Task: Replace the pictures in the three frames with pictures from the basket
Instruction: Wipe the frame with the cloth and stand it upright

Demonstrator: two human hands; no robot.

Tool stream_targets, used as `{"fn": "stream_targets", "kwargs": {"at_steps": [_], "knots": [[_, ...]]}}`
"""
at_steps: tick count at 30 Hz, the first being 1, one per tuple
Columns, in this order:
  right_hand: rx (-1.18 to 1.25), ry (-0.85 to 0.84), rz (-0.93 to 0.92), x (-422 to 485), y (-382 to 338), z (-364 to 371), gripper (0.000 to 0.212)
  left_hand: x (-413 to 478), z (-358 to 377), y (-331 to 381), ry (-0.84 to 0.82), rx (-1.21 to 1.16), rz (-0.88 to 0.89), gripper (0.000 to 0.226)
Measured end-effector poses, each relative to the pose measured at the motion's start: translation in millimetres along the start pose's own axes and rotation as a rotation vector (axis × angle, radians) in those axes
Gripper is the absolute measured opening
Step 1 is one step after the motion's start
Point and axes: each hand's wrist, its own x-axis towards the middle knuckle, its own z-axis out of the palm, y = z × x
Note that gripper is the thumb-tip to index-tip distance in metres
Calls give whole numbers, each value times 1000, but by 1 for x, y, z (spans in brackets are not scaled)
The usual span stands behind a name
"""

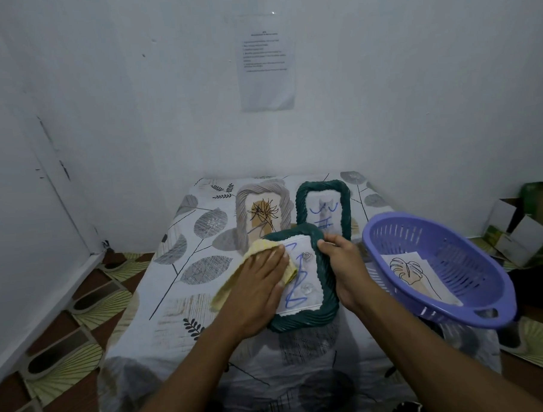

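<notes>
Two hands meet the near green frame (303, 321). Left hand (261, 284), fingers flat, presses a yellow cloth (258, 248) onto it; right hand (344, 265) fingers grip its right edge.

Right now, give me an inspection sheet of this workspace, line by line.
Surface: table under a leaf-print cloth.
Job's things: near green frame holds a picture scribbled in blue; far green frame also scribbled; grey frame shows a plant drawing; purple basket at the right holds a leaf picture.
Clutter: yellow rag on the near green frame.
Hands: left hand presses flat on the yellow rag; right hand grips the near green frame's right rim.
Cables: nothing seen.
Surroundings: white walls, a printed sheet on the far wall, cardboard boxes at the right.
</notes>
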Motion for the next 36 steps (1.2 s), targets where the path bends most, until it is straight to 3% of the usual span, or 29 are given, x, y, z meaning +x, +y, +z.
{"fn": "stream_targets", "kwargs": {"at_steps": [6,11,16,22,28,33,36], "knots": [[69,-65,18,-10,11,6,20,2,-10,12,-97,124,-94,69],[99,-7,1,3,-1,-2,21,-10,-14,20,-148,130,86,63],[135,-84,15,-8,4,6,22,13,-26,13,-68,198,-63,67],[138,-22,-46,2,-11,-3,21,-8,-24,28,-126,130,124,59],[101,-91,15,-10,3,8,21,6,-29,11,-48,166,-101,63],[94,-17,-14,1,-11,5,22,-8,-28,24,-145,95,135,55],[111,-1,-25,2,-15,3,23,-15,-25,22,-108,164,95,54]]}}
